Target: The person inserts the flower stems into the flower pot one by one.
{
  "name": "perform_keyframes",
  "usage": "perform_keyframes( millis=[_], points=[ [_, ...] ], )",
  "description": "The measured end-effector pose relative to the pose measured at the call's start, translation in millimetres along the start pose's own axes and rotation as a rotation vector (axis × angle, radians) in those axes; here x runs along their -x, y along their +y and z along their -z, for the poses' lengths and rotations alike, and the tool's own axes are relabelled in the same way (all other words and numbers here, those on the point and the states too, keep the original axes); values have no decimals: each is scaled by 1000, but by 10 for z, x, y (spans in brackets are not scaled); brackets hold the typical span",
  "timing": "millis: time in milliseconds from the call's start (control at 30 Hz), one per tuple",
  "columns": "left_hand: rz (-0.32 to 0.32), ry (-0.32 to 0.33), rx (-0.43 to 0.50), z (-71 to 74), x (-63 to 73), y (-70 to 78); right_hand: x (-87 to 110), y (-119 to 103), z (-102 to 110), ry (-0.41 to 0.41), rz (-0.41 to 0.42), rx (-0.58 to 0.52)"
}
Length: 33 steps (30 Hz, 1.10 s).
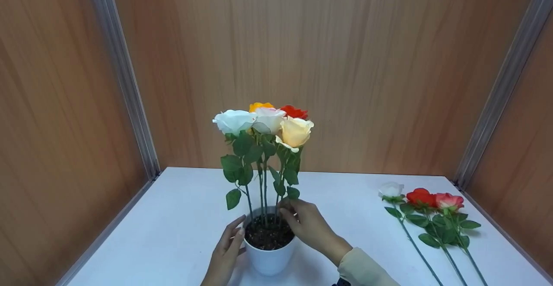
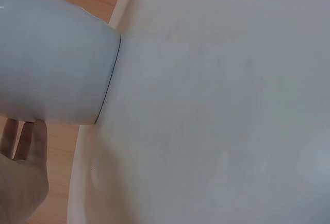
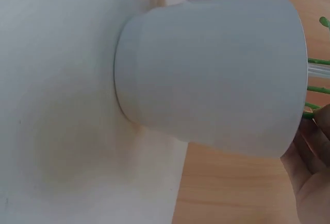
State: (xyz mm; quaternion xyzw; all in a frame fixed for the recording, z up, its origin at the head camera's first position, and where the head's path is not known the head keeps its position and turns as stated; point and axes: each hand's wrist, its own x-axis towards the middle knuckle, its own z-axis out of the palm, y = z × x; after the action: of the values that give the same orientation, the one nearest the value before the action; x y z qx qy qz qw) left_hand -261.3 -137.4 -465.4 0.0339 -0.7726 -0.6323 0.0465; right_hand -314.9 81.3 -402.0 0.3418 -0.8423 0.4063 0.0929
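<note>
A white flower pot (image 1: 270, 261) filled with dark soil (image 1: 268, 239) stands upright on the table. Roses rise from it: white (image 1: 234, 122), pale pink (image 1: 270, 119), cream (image 1: 296, 131), orange (image 1: 260, 106) and red (image 1: 295, 112). My left hand (image 1: 225, 251) rests its fairly straight fingertips against the pot's left side, as the left wrist view also shows at the pot wall (image 2: 56, 59). Just above the rim on the right, my right hand (image 1: 312, 226) pinches a green rose stem (image 3: 308, 115) between thumb and fingers. Which bloom that stem carries is hard to tell among the leaves.
On the right of the white table (image 1: 181, 225) lie three loose roses: a white one (image 1: 391, 189), a red one (image 1: 421, 197) and a pink one (image 1: 449, 200), stems toward the front edge. Wooden panels (image 1: 345, 70) enclose the back and both sides.
</note>
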Motion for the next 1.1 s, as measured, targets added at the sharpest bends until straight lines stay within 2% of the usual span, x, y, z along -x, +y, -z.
perform_keyframes(
  millis=[267,433,533,833,1100],
  points=[
    [3,3,-3,-28,5,22,-12,29,8,2,-7,79],
    [-7,20,-14,-23,22,28,-41,21,8,2,16,137],
    [-12,25,-17,-19,31,28,-52,7,21,-10,24,141],
    [-2,18,-13,-20,28,3,-54,-12,57,-62,-24,115],
    [0,15,-7,-12,17,6,-75,-31,71,-83,-13,171]
  ],
)
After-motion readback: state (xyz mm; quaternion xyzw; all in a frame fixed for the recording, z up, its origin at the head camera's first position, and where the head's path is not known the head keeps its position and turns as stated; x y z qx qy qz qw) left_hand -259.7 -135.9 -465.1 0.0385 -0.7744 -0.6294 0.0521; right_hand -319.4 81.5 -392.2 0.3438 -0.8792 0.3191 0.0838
